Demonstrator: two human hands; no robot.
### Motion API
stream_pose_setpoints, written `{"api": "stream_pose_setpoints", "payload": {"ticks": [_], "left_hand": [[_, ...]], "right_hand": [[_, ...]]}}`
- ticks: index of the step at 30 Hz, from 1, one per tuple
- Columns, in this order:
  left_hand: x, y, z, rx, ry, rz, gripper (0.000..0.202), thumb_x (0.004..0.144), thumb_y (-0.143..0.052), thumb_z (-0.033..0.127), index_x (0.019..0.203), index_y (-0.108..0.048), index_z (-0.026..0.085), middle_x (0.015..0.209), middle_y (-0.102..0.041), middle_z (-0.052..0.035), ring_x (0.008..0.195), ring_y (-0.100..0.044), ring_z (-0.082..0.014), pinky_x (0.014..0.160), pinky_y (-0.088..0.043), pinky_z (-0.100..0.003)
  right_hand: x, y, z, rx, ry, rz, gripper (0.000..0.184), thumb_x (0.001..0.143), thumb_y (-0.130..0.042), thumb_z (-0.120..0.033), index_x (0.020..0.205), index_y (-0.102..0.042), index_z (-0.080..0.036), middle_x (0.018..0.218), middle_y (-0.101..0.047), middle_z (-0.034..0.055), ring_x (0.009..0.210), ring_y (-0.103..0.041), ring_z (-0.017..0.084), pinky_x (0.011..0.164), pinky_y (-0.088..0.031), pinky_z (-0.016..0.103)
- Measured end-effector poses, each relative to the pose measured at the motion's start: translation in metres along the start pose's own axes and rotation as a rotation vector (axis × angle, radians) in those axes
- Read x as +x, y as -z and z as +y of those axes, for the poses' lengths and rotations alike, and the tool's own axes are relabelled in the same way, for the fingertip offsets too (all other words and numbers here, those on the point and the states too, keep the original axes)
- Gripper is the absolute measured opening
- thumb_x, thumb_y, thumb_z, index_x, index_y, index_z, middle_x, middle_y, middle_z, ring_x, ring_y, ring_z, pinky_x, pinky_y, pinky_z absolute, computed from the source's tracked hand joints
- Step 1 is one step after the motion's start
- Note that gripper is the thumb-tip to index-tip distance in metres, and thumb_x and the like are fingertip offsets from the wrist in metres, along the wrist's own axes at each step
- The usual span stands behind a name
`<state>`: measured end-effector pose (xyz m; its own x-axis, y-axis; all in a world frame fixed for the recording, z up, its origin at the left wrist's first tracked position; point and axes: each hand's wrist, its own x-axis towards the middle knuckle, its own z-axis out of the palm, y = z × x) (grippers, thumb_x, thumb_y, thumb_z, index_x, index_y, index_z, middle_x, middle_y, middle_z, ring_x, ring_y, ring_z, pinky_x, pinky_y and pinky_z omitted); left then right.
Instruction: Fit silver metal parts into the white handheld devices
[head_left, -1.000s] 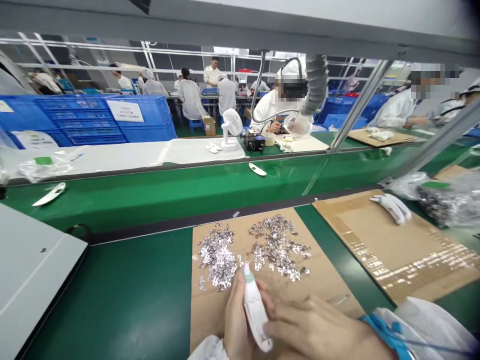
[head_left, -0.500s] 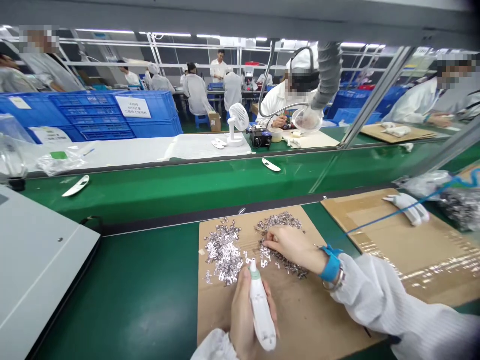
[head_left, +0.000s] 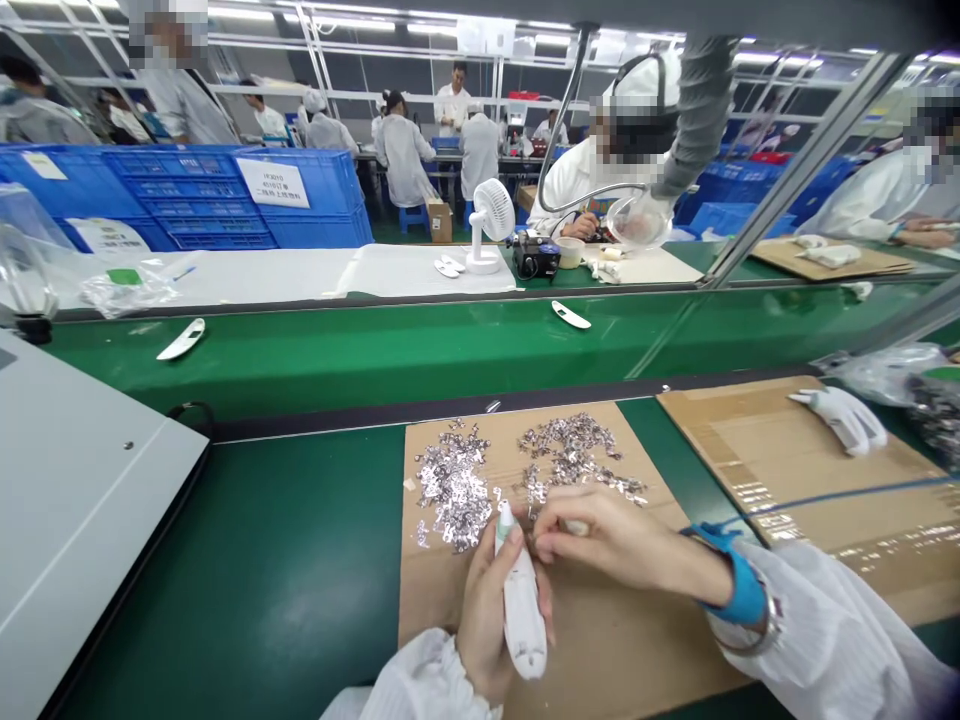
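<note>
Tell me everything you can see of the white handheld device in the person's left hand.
The white handheld device is a long, rounded body of smooth white plastic, with a pale green tip at its upper end. The left hand wraps around it, holding it nearly upright, tip up. It sits above a cardboard sheet, near scattered silvery metal pieces. The right hand is close by; whether it touches the device cannot be told.

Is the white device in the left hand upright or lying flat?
Tilted upright: the white device sits in the left hand, narrow tip up, not flat on the cardboard.
</note>
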<state>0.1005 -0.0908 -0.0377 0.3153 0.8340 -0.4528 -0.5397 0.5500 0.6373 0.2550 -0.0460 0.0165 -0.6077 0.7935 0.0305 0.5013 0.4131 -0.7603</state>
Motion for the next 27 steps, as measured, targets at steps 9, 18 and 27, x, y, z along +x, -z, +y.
{"api": "stream_pose_setpoints", "payload": {"ticks": [9, 18, 27], "left_hand": [[0.000, 0.001, 0.001, -0.078, -0.020, 0.010, 0.043, 0.076, -0.067, 0.031, 0.111, -0.044, 0.021, 0.061, -0.053, 0.0074, 0.038, -0.044, -0.0066, 0.031, -0.046, -0.020], [-0.005, -0.002, -0.003, 0.057, -0.037, 0.028, 0.043, 0.075, -0.067, 0.029, 0.106, -0.038, 0.022, 0.052, -0.056, 0.0073, 0.031, -0.044, -0.0087, 0.032, -0.037, -0.017], [-0.004, -0.004, 0.000, 0.030, -0.049, -0.046, 0.030, 0.087, -0.048, 0.046, 0.102, -0.042, 0.020, 0.047, -0.053, 0.0044, 0.033, -0.048, -0.0123, 0.031, -0.044, -0.021]], "right_hand": [[-0.009, -0.010, -0.001, -0.143, -0.005, 0.036, 0.012, 0.092, -0.054, -0.023, 0.087, -0.064, -0.019, 0.081, -0.061, 0.0002, 0.068, -0.055, 0.013, 0.062, -0.040, 0.026], [-0.017, -0.015, -0.001, 0.142, -0.221, 0.052, 0.011, 0.089, -0.059, -0.025, 0.079, -0.062, -0.022, 0.082, -0.066, -0.0039, 0.076, -0.060, 0.013, 0.070, -0.042, 0.028], [-0.019, -0.014, -0.009, 0.129, -0.203, 0.094, 0.008, 0.085, -0.063, -0.019, 0.092, -0.059, -0.022, 0.087, -0.065, -0.0021, 0.082, -0.061, 0.014, 0.074, -0.046, 0.028]]}}
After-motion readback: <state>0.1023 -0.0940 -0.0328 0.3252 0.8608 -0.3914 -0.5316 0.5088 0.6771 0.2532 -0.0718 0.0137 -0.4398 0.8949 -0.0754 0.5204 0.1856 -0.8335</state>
